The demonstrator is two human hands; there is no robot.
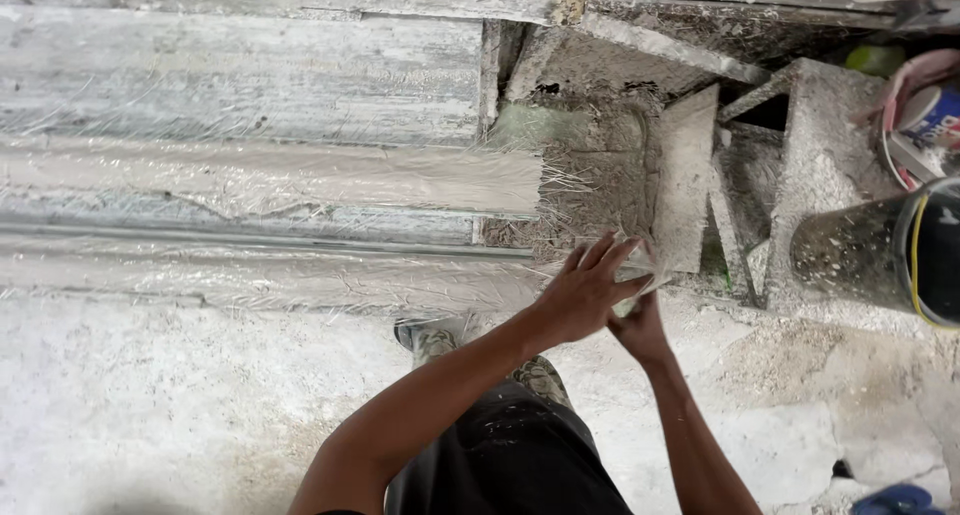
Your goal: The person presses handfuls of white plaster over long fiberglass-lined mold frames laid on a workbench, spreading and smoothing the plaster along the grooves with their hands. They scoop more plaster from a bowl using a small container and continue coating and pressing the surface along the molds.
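My fingers (612, 251) on the left hand (585, 293) are spread wide and flat, pressing down on the near corner of the fibre mat (590, 190), a grey-green sheet with loose strands sticking out along its edge. That hand grips nothing; it lies open on the mat. My right hand (638, 327) sits just under and behind the left one, touching it, and most of its fingers are hidden, so I cannot tell whether they are curled round the mat's edge or only resting against it.

The mat lies at the right end of the long mould (260, 175), a pale, ridged panel that runs away to the left and is covered with shiny, crusted strands. The mat's frayed edge overlaps the end of the mould, and my hands are at its lower right corner, just beside an upright flat board (685, 180) caked in white dust.

To the right stands a dark bucket (880, 255), speckled with white and with a yellow line round its rim. Beyond it are crusted blocks (825, 155) and a tin (935, 115) inside a pink tub. My boot (430, 337) is planted on the dusty white floor (150, 405) below the mould.
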